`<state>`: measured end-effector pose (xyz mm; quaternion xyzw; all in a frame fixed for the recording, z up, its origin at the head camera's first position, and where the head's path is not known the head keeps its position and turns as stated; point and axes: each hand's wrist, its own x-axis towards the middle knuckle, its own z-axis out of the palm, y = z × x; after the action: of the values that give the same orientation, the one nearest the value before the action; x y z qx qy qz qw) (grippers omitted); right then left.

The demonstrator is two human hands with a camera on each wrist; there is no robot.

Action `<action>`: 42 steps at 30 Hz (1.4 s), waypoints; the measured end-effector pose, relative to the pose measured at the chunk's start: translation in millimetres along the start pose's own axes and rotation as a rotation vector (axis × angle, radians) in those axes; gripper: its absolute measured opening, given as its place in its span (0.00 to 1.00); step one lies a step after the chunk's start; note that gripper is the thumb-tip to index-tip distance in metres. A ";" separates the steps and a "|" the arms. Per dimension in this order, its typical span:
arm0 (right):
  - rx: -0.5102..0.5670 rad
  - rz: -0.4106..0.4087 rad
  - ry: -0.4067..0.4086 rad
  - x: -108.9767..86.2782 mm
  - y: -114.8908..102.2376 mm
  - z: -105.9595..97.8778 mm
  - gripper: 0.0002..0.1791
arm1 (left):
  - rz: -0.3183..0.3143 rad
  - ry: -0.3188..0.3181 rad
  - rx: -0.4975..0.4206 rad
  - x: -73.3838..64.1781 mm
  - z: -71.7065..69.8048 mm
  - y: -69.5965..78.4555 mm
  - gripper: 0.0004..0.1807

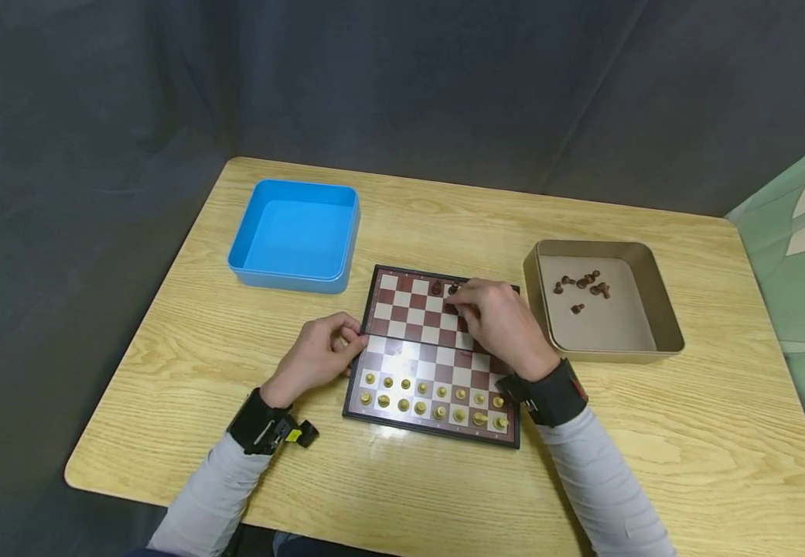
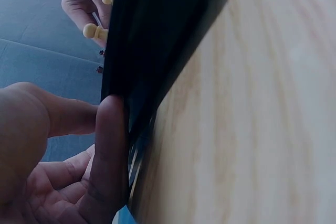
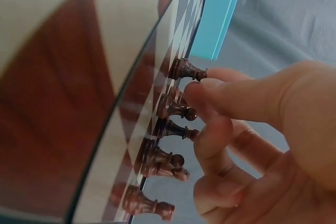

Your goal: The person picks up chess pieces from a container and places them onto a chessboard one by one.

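A folding chessboard with brown and white squares lies opened flat on the table. My left hand grips its left edge near the fold, the thumb over the top and fingers along the side. At the far rank, my right hand pinches a small dark chess piece, which its thumb mostly hides. Another dark chess piece stands just left of those fingertips. In the right wrist view, several more dark pieces, including a pawn, stand along the far side. Gold chess pieces fill the two near ranks.
To the board's right stands a gold tin with several dark chess pieces lying loose in it. A blue box sits behind the board at the left. The wooden table ends at a dark curtain.
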<state>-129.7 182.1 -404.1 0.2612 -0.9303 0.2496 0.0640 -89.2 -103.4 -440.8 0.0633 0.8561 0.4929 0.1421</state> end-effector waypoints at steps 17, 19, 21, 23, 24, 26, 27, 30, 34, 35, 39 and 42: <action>0.021 0.051 0.096 -5.2 7.9 -38.2 0.09 | 0.001 -0.010 -0.002 0.4 0.3 -1.5 0.09; 0.005 0.064 0.114 -7.2 11.2 -45.3 0.08 | 0.000 -0.010 -0.001 0.3 0.3 -1.0 0.09; -0.007 0.071 0.135 -9.4 15.4 -52.1 0.08 | -0.003 -0.010 0.000 0.3 0.3 -0.6 0.09; -0.022 0.080 0.149 -12.0 19.8 -58.4 0.08 | -0.003 -0.010 0.002 0.2 0.2 -0.6 0.09; -0.028 0.084 0.156 -13.4 22.0 -61.3 0.08 | -0.004 -0.008 0.002 0.2 0.1 -0.7 0.09; -0.034 0.091 0.160 -16.2 26.1 -67.0 0.08 | -0.002 -0.006 0.001 0.2 0.1 -1.2 0.09; -0.041 0.093 0.159 -17.5 28.1 -69.6 0.08 | -0.001 -0.004 -0.001 0.1 0.1 -1.6 0.09; -0.071 0.096 0.162 -21.5 33.5 -77.6 0.09 | 0.003 -0.003 -0.006 0.1 0.5 -2.5 0.09; -0.093 0.111 0.176 -26.4 39.8 -87.2 0.08 | 0.003 -0.003 -0.007 -0.2 0.6 -2.8 0.10; -0.088 0.120 0.173 -27.5 40.8 -89.3 0.08 | 0.002 -0.003 -0.007 -0.3 0.6 -2.7 0.10; -0.039 0.200 0.136 -31.7 44.4 -96.8 0.08 | -0.001 -0.005 -0.008 -0.3 0.5 -2.4 0.10; -0.018 0.276 0.087 -34.7 47.8 -101.3 0.08 | 0.001 -0.006 -0.002 -0.1 0.4 -2.2 0.09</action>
<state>-125.9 283.6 -345.5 0.1195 -0.9559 0.2587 0.0715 -89.0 -104.3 -442.8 0.0652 0.8552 0.4935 0.1443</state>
